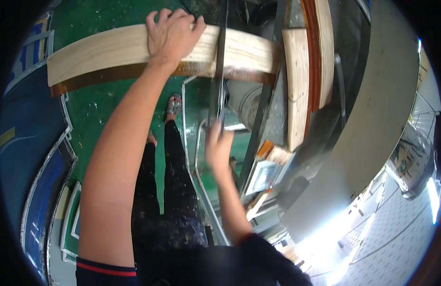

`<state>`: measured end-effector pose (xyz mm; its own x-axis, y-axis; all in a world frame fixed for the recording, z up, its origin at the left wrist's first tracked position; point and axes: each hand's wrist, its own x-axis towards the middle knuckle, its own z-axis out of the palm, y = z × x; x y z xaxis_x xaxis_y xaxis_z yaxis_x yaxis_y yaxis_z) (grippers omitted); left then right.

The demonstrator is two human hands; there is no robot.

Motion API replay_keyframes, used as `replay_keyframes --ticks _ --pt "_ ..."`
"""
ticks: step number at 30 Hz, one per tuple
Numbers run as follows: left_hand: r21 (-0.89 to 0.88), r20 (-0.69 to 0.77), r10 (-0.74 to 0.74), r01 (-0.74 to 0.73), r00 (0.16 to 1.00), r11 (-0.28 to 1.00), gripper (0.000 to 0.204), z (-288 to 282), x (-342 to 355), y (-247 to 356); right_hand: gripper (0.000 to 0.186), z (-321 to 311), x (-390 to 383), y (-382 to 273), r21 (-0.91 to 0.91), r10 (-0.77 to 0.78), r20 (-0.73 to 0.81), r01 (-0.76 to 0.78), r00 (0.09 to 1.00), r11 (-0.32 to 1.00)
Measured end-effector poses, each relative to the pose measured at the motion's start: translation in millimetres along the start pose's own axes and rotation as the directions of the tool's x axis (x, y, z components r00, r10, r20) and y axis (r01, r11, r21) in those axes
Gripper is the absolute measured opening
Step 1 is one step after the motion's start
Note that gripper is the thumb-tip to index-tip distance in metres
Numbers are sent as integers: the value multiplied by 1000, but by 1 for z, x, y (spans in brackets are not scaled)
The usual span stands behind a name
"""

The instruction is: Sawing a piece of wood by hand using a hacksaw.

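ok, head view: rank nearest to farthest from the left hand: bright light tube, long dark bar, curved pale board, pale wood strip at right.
1. Curved pale board: directly under the left hand, touching.
2. Long dark bar: just right, crossing the board.
3. Pale wood strip: farther right, past the bar.
4. Bright light tube: far right rim.

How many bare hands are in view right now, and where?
2: the left hand rests spread on the curved, pale wooden piece; the right hand, blurred, is at the lower end of the long, dark bar.
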<state>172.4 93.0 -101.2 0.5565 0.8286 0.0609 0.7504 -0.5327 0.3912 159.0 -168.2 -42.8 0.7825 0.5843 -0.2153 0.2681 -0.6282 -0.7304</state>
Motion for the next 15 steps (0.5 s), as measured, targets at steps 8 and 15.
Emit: replay_keyframes --ticks 8,15 --pt "53 -26 24 -22 999 998 40 -1 3 -5 37 11 26 -14 144 138 129 -157 982 977" --pt "65 -49 1 2 999 998 41 3 3 -9 38 9 23 -4 100 -7 77 -1 997 995"
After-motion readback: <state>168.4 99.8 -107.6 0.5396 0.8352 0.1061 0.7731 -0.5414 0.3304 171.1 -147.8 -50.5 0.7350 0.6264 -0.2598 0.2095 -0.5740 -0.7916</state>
